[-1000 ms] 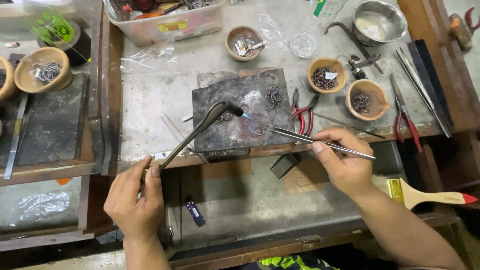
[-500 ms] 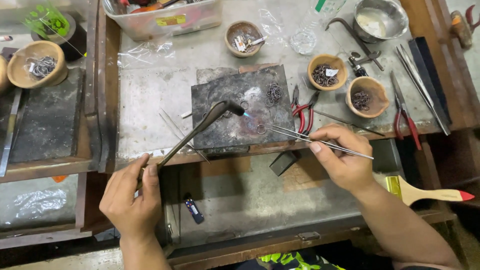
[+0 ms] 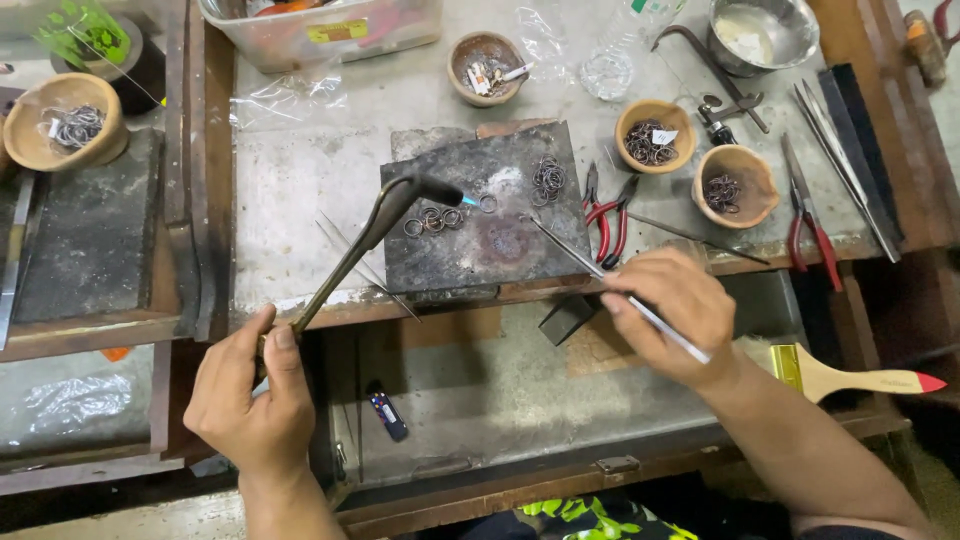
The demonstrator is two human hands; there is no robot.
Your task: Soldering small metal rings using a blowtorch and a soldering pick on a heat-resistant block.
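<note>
1. Left hand (image 3: 250,400) at 7 o'clock, fingers closed round the handle of a torch (image 3: 375,225); the torch runs up toward 1 o'clock, nozzle over the dark soldering block (image 3: 500,240), small blue flame at the tip.
2. Right hand (image 3: 670,315) at 4 o'clock, fingers pinched shut on thin metal tweezers (image 3: 590,262); the tips point toward 10 o'clock and lie over the block's right part.
3. Row of small wire rings (image 3: 432,220) on the block, just beside the flame, at about 5 o'clock from the nozzle. Another cluster of rings (image 3: 549,180) near the block's upper right corner.
4. Block sits on the counter (image 3: 300,190), centre of view.
5. Red-handled pliers (image 3: 605,215) just beside the block at 3 o'clock.
6. Two wooden bowls (image 3: 740,185) with rings at 2 o'clock; another bowl (image 3: 487,68) at 12 o'clock.
7. Metal bowl (image 3: 760,35) at 1 o'clock, far edge.
8. Paintbrush (image 3: 840,375) with red-tipped wooden handle at 4 o'clock, just beside the right forearm.
9. Open drawer (image 3: 480,400) below the counter edge, small lighter (image 3: 388,415) inside at 6 o'clock.
</note>
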